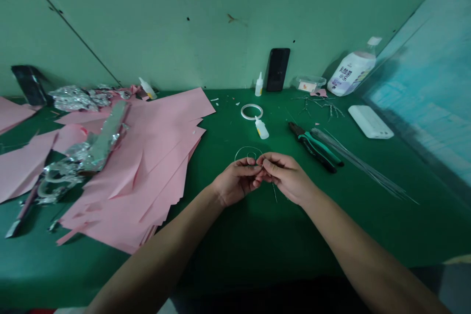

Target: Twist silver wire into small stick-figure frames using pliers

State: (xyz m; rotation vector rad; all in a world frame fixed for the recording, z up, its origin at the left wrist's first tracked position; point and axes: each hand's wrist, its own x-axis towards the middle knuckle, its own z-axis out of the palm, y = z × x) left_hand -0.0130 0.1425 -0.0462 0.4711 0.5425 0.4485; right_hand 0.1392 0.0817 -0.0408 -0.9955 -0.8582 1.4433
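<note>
The left hand (235,182) and right hand (287,176) pinch a thin wire (248,153) between their fingertips above the green mat (257,235), apparently at a small twist, and a slipping grip could let the springy loop spring loose toward the pink paper sheets (140,176) at left.

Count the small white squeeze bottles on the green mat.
3. One squeeze bottle stands by the black phone; one lies just below the white tape ring; one lies at the far edge of the pink paper. More may be hidden underneath.
</note>
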